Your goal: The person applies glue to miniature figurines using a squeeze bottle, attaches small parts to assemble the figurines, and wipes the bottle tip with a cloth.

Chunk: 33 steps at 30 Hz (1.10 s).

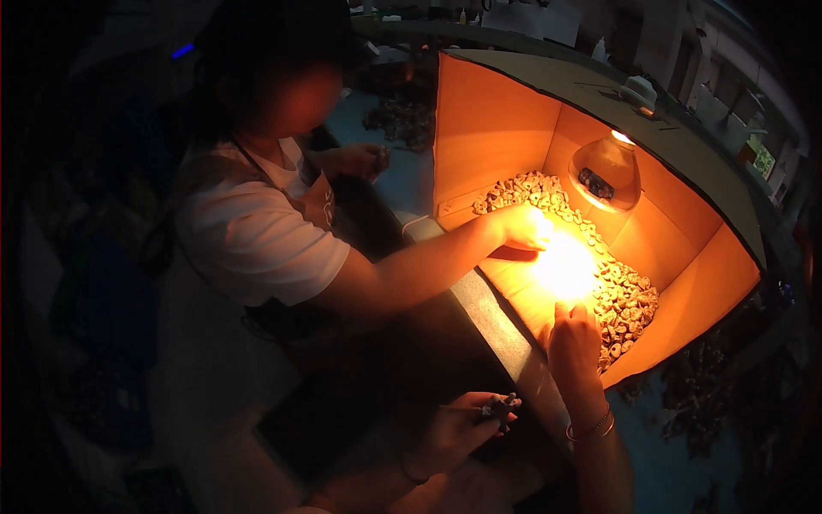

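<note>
It is dim around the lit box point(492, 120). The left hand point(454, 431) pinches a dark clump point(500, 411). Ahead-right, the right hand point(574, 344), its grip too overexposed to tell, is nearer the pile point(629, 310), which stretches from just right of it to far ahead-left, behind a co-worker's hand point(524, 228).

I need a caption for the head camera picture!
Beside another person, right hand at a brightly lit box, left hand holding a dark lump.

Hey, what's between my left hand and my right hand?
In the head view, the pale table edge runs between your left hand, which holds a small dark cluster, and your right hand.
</note>
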Tool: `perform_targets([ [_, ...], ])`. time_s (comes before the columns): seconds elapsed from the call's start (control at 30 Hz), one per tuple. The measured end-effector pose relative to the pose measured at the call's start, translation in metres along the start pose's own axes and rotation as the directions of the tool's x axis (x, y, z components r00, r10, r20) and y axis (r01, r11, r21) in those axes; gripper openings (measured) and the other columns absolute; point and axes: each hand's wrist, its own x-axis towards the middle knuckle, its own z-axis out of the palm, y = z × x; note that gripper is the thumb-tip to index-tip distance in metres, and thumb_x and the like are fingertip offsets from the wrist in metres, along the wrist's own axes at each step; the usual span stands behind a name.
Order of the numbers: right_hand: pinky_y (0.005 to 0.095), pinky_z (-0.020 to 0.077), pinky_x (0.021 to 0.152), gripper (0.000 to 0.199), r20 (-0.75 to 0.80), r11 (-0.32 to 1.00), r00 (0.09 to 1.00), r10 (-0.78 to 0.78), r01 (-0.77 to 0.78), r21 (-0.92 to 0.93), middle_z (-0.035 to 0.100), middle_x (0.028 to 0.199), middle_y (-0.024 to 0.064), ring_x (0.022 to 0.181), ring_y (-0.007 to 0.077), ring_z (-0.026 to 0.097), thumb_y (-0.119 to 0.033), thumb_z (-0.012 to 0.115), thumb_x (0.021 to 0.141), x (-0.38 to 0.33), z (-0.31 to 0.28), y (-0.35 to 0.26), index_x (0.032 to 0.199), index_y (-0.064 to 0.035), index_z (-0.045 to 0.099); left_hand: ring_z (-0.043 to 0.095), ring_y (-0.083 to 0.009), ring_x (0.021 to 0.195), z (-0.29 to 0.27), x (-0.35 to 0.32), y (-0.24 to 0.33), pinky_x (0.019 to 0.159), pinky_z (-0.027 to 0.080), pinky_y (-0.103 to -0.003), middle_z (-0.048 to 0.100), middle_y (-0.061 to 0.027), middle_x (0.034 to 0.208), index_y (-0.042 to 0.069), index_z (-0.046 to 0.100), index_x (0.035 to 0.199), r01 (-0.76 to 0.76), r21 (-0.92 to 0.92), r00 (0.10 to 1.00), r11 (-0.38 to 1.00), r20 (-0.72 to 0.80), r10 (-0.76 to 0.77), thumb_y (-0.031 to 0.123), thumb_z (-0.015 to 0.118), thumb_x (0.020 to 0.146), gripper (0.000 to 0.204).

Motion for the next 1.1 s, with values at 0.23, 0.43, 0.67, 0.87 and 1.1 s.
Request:
perform_targets([
  [0.23,0.0321,0.049,0.066,0.014,0.092,0.49,0.991,-0.094,-0.035,0.871,0.061,0.086,0.0156,0.081,0.023,0.062,0.003,0.052,0.081,-0.074,-0.074,0.015,0.094,0.0013,0.056,0.057,-0.0178,0.103,0.015,-0.001,0.0,0.085,0.048,-0.029,0.055,-0.0129,0.119,0.001,0.044,0.123,0.072,-0.043,0.997,0.996,0.025,-0.071,0.004,0.052,0.089,0.035],
  [0.43,0.0276,0.0487,0.076,0.015,0.33,-0.032,0.943,-0.031,-0.331,0.943,0.062,0.104,0.0184,0.094,0.0184,0.062,0.001,0.046,0.088,-0.116,-0.086,0.043,0.103,-0.0004,0.047,0.057,-0.0169,0.101,0.038,0.001,-0.004,0.085,0.047,-0.03,0.059,-0.012,0.109,0.0,0.046,0.12,0.086,-0.027,0.992,0.996,0.099,-0.083,0.002,0.052,0.088,0.032],
  [0.67,0.028,0.0463,0.081,0.022,0.05,-0.101,0.969,0.244,-0.026,0.995,0.061,0.102,0.0169,0.093,0.0203,0.061,0.007,0.052,0.083,-0.141,-0.076,0.071,0.102,-0.002,0.052,0.059,-0.0178,0.099,0.074,0.005,-0.012,0.084,0.048,-0.031,0.06,-0.0132,0.106,-0.003,0.045,0.118,0.127,-0.01,0.966,0.992,0.226,-0.122,0.0,0.052,0.087,0.032],
  [0.87,0.0291,0.0503,0.07,0.02,-0.055,0.014,0.961,0.271,0.053,0.998,0.063,0.093,0.0123,0.084,0.0218,0.063,0.006,0.061,0.075,-0.167,-0.081,0.099,0.094,-0.0015,0.059,0.058,-0.0198,0.101,0.104,0.002,-0.024,0.087,0.046,-0.032,0.058,-0.0164,0.11,-0.003,0.043,0.121,0.232,0.007,0.903,0.973,0.37,-0.219,-0.001,0.049,0.086,0.035],
  [1.1,0.0304,0.0526,0.071,0.026,-0.115,0.192,0.982,0.15,0.085,0.978,0.065,0.093,0.011,0.085,0.0251,0.064,0.007,0.062,0.07,-0.189,-0.085,0.116,0.094,-0.0022,0.062,0.058,-0.0206,0.102,0.112,-0.002,-0.025,0.088,0.046,-0.032,0.058,-0.017,0.109,-0.003,0.044,0.122,0.312,-0.028,0.861,0.95,0.43,-0.271,-0.001,0.048,0.086,0.036],
])
